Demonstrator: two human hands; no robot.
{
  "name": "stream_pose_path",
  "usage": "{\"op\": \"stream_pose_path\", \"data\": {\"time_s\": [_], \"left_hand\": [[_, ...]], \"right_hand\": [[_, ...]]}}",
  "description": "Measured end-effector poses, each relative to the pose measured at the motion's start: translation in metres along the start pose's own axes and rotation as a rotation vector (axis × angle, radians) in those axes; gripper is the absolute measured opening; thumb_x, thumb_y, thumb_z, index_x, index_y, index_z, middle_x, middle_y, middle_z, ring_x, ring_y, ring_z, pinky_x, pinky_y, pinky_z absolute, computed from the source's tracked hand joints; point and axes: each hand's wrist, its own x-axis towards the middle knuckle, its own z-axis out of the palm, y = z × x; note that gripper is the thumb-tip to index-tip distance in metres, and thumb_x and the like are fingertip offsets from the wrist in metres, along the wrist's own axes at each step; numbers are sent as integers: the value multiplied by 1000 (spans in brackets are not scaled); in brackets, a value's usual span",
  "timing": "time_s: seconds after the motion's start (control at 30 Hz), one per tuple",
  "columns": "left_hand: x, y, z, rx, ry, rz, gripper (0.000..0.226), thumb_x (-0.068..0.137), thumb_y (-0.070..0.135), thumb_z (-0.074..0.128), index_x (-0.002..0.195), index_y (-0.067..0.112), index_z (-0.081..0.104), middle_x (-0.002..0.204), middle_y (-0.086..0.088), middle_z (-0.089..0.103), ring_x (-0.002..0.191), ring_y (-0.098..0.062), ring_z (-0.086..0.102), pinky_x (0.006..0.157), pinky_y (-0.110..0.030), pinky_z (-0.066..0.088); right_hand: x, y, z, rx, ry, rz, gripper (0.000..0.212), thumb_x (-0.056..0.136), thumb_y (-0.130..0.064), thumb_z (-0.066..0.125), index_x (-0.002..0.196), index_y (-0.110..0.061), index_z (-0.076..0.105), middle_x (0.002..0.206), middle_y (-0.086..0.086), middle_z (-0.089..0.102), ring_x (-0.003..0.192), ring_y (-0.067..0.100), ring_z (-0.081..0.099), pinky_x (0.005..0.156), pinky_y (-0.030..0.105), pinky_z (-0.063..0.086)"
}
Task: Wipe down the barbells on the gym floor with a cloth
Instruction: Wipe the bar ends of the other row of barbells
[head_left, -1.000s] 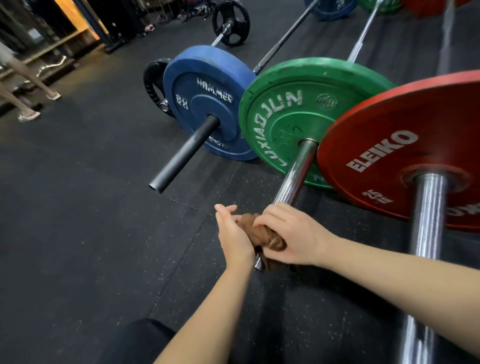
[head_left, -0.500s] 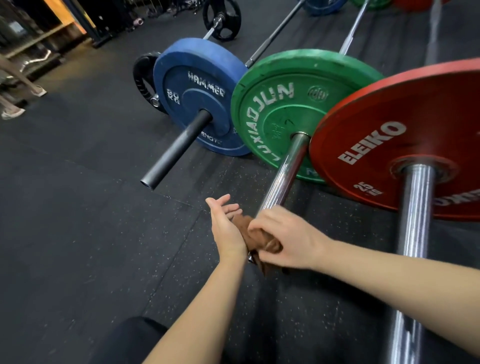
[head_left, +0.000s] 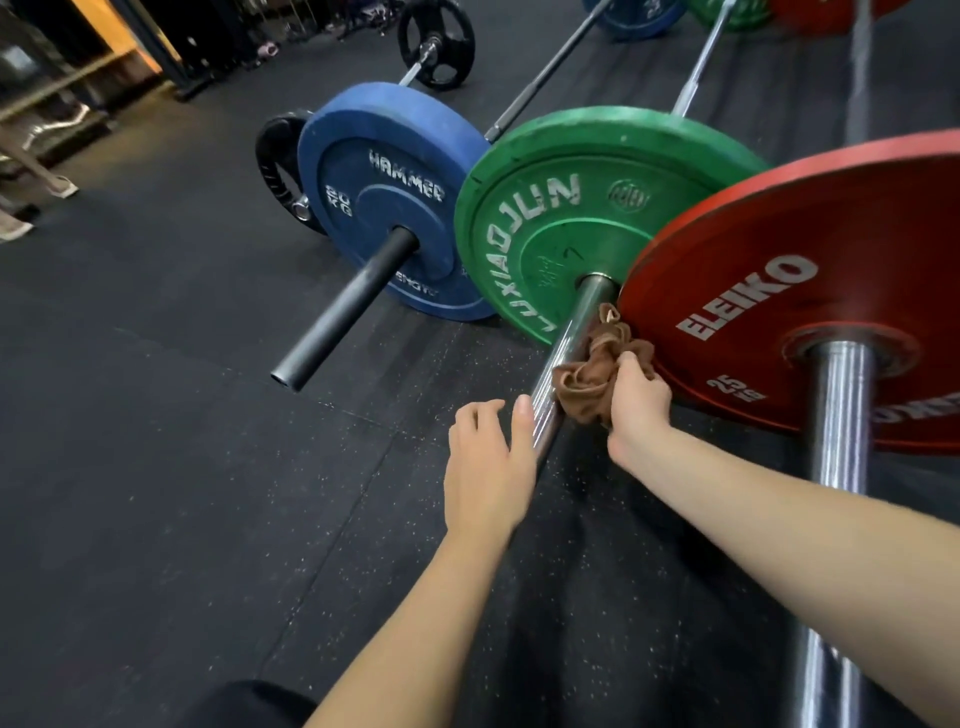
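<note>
Three barbells lie side by side on the black rubber floor (head_left: 156, 467), their sleeves pointing toward the viewer. The green-plate barbell (head_left: 576, 332) in the middle has a chrome sleeve. A brown cloth (head_left: 587, 384), bunched into folds, sits against the right side of that sleeve near the plate, gripped by the right hand (head_left: 639, 405). The blue-plate barbell (head_left: 343, 317) on the left has a matte black sleeve. The red-plate barbell (head_left: 839, 426) on the right has a chrome one.

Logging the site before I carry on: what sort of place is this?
Most likely a gym's free-weight area: barbells lying in a row, a blue Hammer plate, a green plate, a red Eleiko plate, black rubber flooring.
</note>
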Motion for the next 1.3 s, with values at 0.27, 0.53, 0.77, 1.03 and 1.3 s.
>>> {"op": "stream_pose_path", "data": {"time_s": [0.27,0.53,0.77,1.03,1.3], "left_hand": [[6,0,-9,58,-88,-71,72,91,77,12,131,35,54,135,14,48,125,-13,40,93,-38,39],[7,-2,-11,74,-72,-91,79,87,81,3,124,34,54,127,14,50,119,-12,41,90,-38,38],[3,3,-8,24,-97,-107,65,92,78,7,110,35,52,116,14,53,113,-11,44,86,-37,36],[5,5,-10,39,-86,-123,54,94,75,8,94,37,46,108,12,54,109,-16,45,91,-43,38],[5,4,-15,87,-64,-115,47,94,70,5,91,40,42,102,11,52,104,-17,45,87,-42,39]], "right_hand": [[43,10,12,162,-56,174,33,101,-14,49,129,-23,64,114,3,75,92,21,74,76,36,60],[44,-3,35,258,-114,202,32,100,-22,45,114,-12,73,107,12,76,107,31,70,96,45,54],[41,-18,40,328,-152,183,45,101,-36,36,118,-12,70,118,15,73,113,32,67,103,47,49],[29,-2,18,170,-156,196,20,96,-30,51,94,-16,66,91,7,75,88,28,70,86,40,54],[25,-9,32,149,-153,194,24,96,-28,50,75,-18,54,72,4,70,72,24,66,72,34,53]]}}
